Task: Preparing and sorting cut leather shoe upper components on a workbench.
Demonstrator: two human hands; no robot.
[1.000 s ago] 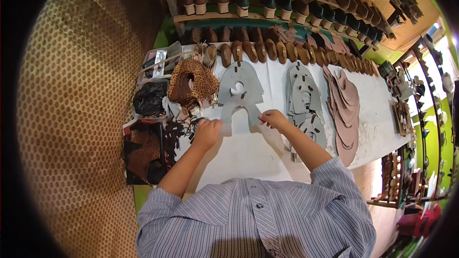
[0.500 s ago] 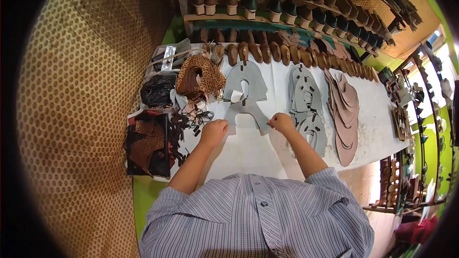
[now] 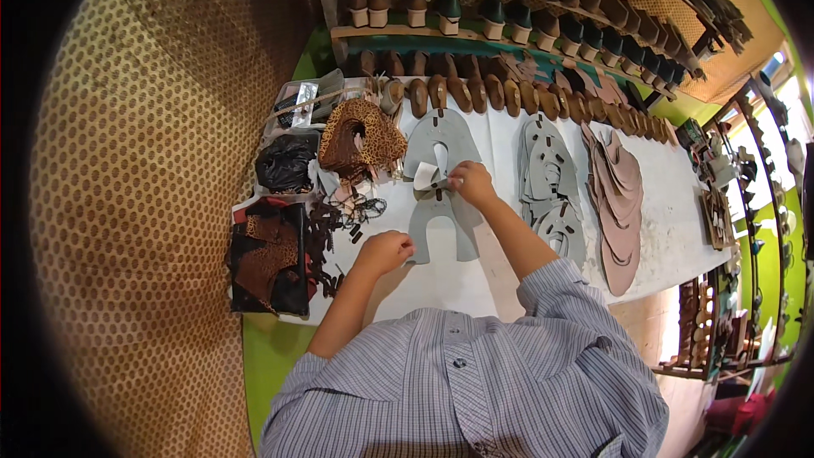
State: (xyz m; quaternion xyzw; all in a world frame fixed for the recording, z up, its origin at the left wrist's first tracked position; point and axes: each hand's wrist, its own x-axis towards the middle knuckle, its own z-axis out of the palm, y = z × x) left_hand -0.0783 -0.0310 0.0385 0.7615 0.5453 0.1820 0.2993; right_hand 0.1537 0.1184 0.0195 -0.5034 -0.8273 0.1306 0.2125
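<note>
A grey U-shaped shoe-upper piece (image 3: 421, 231) lies on the white table, its two legs toward me and a dark tab at its top. My left hand (image 3: 387, 251) rests beside the end of its left leg, fingers curled together; I cannot tell whether they grip the edge. Just beyond lies another grey arched piece (image 3: 428, 133) with a small white patch (image 3: 426, 175) at its lower left. Over the lower right end of that far piece, my right hand (image 3: 471, 182) has its fingers pinched together. What sits between those fingertips is hidden.
To the right are stacked grey pieces (image 3: 551, 168) and overlapping pink pieces (image 3: 617, 220). Leopard-print material (image 3: 363, 140), a black bag (image 3: 287, 163) and dark scraps (image 3: 267, 254) crowd the left. Brown shoe lasts (image 3: 513, 98) line the back, below shelves of shoes (image 3: 449, 8).
My right hand has left the near grey piece's right leg and moved up and left to the far piece. My left hand has dropped slightly toward me, and the near piece has shifted nearer.
</note>
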